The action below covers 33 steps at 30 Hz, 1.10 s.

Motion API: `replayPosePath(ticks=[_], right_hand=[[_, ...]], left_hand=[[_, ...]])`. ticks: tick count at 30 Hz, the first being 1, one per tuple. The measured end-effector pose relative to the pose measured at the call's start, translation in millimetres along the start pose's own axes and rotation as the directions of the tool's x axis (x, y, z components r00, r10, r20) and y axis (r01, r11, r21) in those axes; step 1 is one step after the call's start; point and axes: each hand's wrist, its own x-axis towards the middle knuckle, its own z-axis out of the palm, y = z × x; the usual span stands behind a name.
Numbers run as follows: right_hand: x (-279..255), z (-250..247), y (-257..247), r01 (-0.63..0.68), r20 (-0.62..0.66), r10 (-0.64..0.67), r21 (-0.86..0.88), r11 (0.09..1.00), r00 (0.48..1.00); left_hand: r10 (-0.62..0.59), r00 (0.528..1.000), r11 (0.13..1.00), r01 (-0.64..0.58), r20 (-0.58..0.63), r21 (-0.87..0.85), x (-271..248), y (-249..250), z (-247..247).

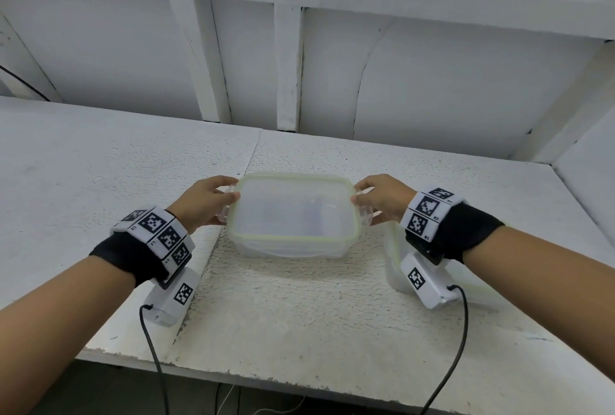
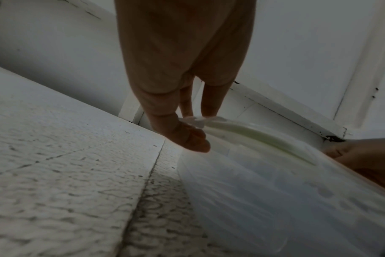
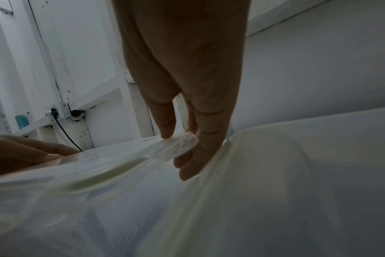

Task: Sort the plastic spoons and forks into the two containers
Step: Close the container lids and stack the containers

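— So, head view?
— Lidded container (image 1: 293, 215) on the bench (image 1: 100, 161); left hand (image 1: 203, 203) and right hand (image 1: 382, 198) grip its end tabs.
— Left wrist?
— Fingers (image 2: 187, 137) pinching its tab.
— Right wrist?
— Fingers (image 3: 200, 153) pinching its tab; second container (image 3: 308, 173) just beside.

Through the cloudy lid (image 1: 293, 205) at the head view's centre, the contents are only faint bluish smudges, too blurred to name. A second container (image 1: 392, 261) at right sits mostly behind the right hand's (image 1: 382, 198) wristband. Both forearms are cut off by the bottom corners.
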Motion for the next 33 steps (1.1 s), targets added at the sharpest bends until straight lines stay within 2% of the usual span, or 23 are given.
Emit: replayPosePath(ticks=[9,13,20,24,26,28,31,33], right_hand=[[-1.3,1.1,-1.3,-0.001,0.013,0.001,0.007,1.000,1.000],[-0.4,3.2,-1.4,-0.010,-0.010,0.009,-0.033,0.999,1.000],[-1.3,17.0,-9.5,-0.053,-0.048,0.045,-0.176,0.983,0.998],[10.4,19.9,-6.8,-0.102,-0.063,0.093,-0.156,0.983,0.994],[10.5,20.2,-7.1,-0.135,-0.116,0.116,-0.172,0.976,0.987],[9.1,22.7,-9.2,-0.139,-0.156,0.104,-0.235,0.962,0.982],[6.2,24.3,-11.6,-0.161,-0.228,0.088,-0.324,0.932,0.970],[6.3,23.2,-12.4,-0.150,-0.174,0.093,-0.351,0.924,0.980]], left_hand=[[0.014,1.000,0.999,-0.014,-0.001,0.032,2.9,4.2,-4.2],[-0.012,1.000,1.000,0.012,0.017,0.020,5.0,5.2,-3.9],[-0.049,0.999,0.989,0.046,0.015,0.143,6.4,13.1,-4.8],[-0.053,0.998,0.973,0.056,-0.021,0.222,7.0,16.8,-5.2],[-0.028,0.997,0.959,0.047,-0.075,0.279,7.8,16.6,-3.8],[0.008,0.994,0.939,0.029,-0.108,0.343,7.0,17.8,-1.7],[0.022,0.994,0.941,0.016,-0.109,0.337,7.6,20.7,0.6],[0.017,0.993,0.948,0.022,-0.121,0.318,8.2,20.9,1.0]])
